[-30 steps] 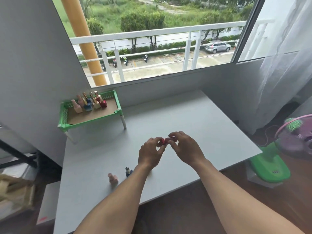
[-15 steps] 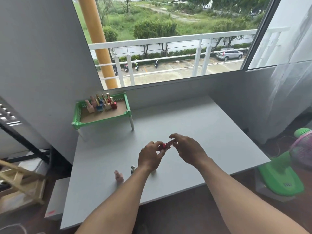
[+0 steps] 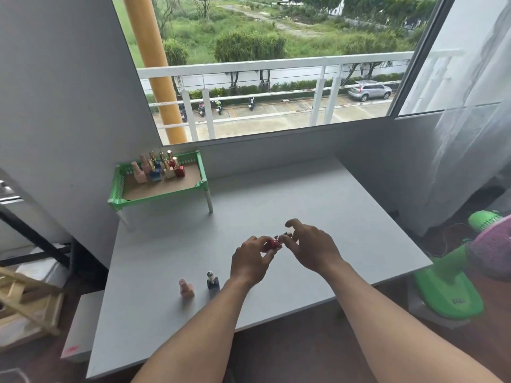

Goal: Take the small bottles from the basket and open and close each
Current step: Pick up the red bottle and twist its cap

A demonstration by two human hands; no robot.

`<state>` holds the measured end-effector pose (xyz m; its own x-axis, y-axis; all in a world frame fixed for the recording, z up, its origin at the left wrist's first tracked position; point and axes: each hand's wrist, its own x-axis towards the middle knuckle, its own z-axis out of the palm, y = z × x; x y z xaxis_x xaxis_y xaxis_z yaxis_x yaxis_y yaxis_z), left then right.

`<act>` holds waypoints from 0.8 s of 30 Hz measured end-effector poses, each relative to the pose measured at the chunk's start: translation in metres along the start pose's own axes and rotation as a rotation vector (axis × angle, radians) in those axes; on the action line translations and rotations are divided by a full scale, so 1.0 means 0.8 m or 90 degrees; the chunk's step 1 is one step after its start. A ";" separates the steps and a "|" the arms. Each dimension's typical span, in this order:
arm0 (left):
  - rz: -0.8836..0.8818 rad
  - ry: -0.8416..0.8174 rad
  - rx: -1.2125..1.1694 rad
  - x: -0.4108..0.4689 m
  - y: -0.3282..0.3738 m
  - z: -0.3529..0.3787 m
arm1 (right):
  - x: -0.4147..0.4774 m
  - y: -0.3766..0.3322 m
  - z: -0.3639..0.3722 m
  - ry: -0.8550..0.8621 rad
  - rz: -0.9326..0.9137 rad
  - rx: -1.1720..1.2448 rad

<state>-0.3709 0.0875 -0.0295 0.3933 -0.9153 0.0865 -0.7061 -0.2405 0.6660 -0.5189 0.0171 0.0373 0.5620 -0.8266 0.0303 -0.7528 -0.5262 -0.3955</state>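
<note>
My left hand (image 3: 250,261) pinches a small red bottle (image 3: 272,244) above the middle of the grey table (image 3: 318,205). My right hand (image 3: 312,248) holds the bottle's cap end with its fingertips, and the two hands almost touch. A pink bottle (image 3: 186,288) and a dark blue bottle (image 3: 212,281) stand upright on the table near my left forearm. The green basket (image 3: 203,175) stands on short white legs at the table's back left. It holds several small bottles (image 3: 159,168) in pink, blue, cream and red.
A grey wall (image 3: 69,106) runs along the table's left side, and a window sill lies behind it. A green and pink fan (image 3: 453,286) stands on the floor to the right. Wooden items and a low grey box (image 3: 83,324) sit on the floor at left.
The camera has shifted, so everything sits further right in view. My hands stay together on the red bottle, and the right fingers have turned around its cap.
</note>
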 end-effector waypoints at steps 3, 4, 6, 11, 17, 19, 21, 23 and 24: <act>-0.003 -0.011 -0.013 0.003 0.002 0.006 | -0.001 0.007 -0.005 -0.016 -0.006 0.033; -0.003 -0.015 -0.016 0.004 0.003 0.008 | 0.000 0.009 -0.006 -0.020 -0.004 0.032; -0.001 -0.020 -0.015 0.004 0.004 0.011 | 0.002 0.011 -0.006 -0.028 0.005 0.015; -0.003 -0.035 -0.031 0.005 0.002 0.019 | 0.009 0.015 -0.006 -0.040 0.073 -0.078; -0.007 -0.040 -0.047 0.008 0.002 0.023 | 0.010 0.017 -0.010 -0.057 0.050 -0.034; -0.005 -0.041 -0.049 0.010 0.002 0.024 | 0.011 0.018 -0.012 -0.067 0.042 -0.013; -0.005 -0.042 -0.049 0.011 0.000 0.025 | 0.011 0.018 -0.013 -0.074 0.051 0.002; -0.003 -0.042 -0.049 0.011 -0.002 0.027 | 0.013 0.017 -0.013 -0.077 0.065 -0.020; -0.003 -0.042 -0.049 0.011 -0.002 0.027 | 0.014 0.017 -0.012 -0.078 0.075 -0.042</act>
<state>-0.3789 0.0728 -0.0463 0.3546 -0.9343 0.0359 -0.6560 -0.2212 0.7216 -0.5259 -0.0014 0.0415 0.5035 -0.8546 -0.1269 -0.8343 -0.4427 -0.3286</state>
